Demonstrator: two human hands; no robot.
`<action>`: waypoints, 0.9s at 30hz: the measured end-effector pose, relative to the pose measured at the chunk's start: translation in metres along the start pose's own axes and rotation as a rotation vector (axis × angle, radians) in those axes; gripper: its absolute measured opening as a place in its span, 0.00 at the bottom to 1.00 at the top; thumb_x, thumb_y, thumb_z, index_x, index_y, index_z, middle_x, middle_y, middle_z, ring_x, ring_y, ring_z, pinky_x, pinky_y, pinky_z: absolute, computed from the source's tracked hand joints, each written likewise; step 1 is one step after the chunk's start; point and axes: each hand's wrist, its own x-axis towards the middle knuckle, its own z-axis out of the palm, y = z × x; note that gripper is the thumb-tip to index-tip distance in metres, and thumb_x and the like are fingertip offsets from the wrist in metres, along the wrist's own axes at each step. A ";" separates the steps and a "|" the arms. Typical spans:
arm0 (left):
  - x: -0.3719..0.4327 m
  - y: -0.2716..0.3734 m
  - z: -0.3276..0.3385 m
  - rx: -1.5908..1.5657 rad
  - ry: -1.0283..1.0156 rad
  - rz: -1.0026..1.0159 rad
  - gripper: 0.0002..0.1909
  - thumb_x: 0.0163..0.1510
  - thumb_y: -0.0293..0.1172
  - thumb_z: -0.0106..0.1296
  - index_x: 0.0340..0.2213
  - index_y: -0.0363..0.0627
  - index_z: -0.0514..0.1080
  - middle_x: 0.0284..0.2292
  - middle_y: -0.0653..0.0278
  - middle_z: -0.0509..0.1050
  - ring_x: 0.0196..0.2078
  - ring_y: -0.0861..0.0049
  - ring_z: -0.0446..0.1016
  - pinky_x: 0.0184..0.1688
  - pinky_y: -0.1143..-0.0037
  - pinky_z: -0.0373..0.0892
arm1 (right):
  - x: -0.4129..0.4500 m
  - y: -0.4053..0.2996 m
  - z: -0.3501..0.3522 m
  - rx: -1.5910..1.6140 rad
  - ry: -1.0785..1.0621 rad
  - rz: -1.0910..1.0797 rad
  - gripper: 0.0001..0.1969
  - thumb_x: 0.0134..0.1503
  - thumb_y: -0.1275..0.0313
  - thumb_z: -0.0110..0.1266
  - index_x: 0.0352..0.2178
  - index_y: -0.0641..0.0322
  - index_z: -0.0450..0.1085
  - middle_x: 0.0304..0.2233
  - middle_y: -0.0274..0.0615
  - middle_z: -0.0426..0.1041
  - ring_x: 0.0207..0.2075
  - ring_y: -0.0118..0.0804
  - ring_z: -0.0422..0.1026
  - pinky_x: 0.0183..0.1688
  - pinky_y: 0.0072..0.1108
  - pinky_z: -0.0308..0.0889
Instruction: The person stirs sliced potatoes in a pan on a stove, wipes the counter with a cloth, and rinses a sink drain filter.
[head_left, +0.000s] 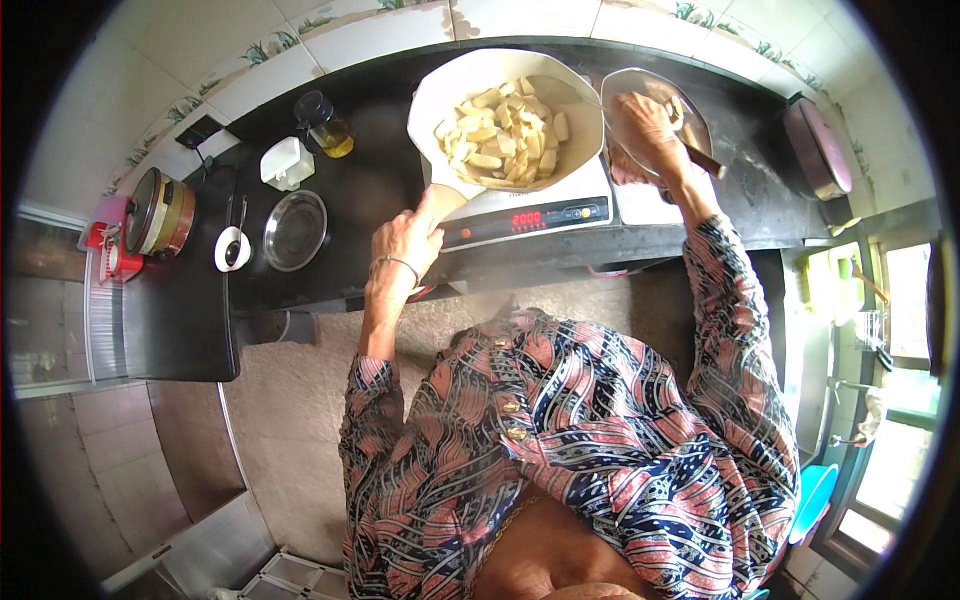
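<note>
My left hand (405, 244) is wrapped around the cream handle (450, 201) of a deep, pale pan (435, 97). Pale yellow sliced vegetable pieces (502, 139), whose kind I cannot tell, lie heaped inside it. The pan stands on a white induction cooktop (555, 214) with lit red digits. Over the pan's right rim, my right hand (645, 127) grips a spatula (705, 159) with a brown handle. Its metal blade reaches into the pan beside the pieces. Beneath that hand a glass lid (694, 112) lies on the counter, partly covered, along with a pinkish cloth (626, 169).
On the black counter (367, 157) to the left are an oil jar (326, 127), a white container (287, 163), a steel plate (295, 230), a small bowl with a spoon (232, 249) and a lidded pot (157, 214). A pinkish case (817, 150) stands far right. Tiled wall runs behind.
</note>
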 end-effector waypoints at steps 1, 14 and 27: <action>0.003 0.005 0.000 -0.008 0.007 0.022 0.29 0.42 0.35 0.50 0.48 0.51 0.56 0.25 0.51 0.70 0.27 0.56 0.71 0.29 0.66 0.67 | 0.000 0.003 -0.001 0.004 -0.027 -0.007 0.05 0.39 0.80 0.42 0.16 0.69 0.66 0.20 0.55 0.68 0.24 0.48 0.70 0.29 0.31 0.65; -0.007 0.010 -0.003 -0.082 -0.006 0.010 0.25 0.41 0.36 0.49 0.44 0.51 0.61 0.25 0.51 0.70 0.29 0.57 0.70 0.30 0.66 0.66 | 0.002 0.002 -0.003 0.131 0.008 0.114 0.07 0.40 0.80 0.43 0.22 0.71 0.67 0.21 0.57 0.68 0.26 0.51 0.69 0.29 0.32 0.65; -0.009 -0.007 -0.001 -0.084 0.098 0.104 0.21 0.41 0.32 0.49 0.40 0.47 0.61 0.24 0.50 0.70 0.26 0.56 0.70 0.27 0.66 0.67 | 0.028 -0.050 0.009 -0.022 -0.073 -0.210 0.05 0.40 0.75 0.48 0.23 0.61 0.69 0.22 0.49 0.69 0.27 0.44 0.71 0.29 0.28 0.66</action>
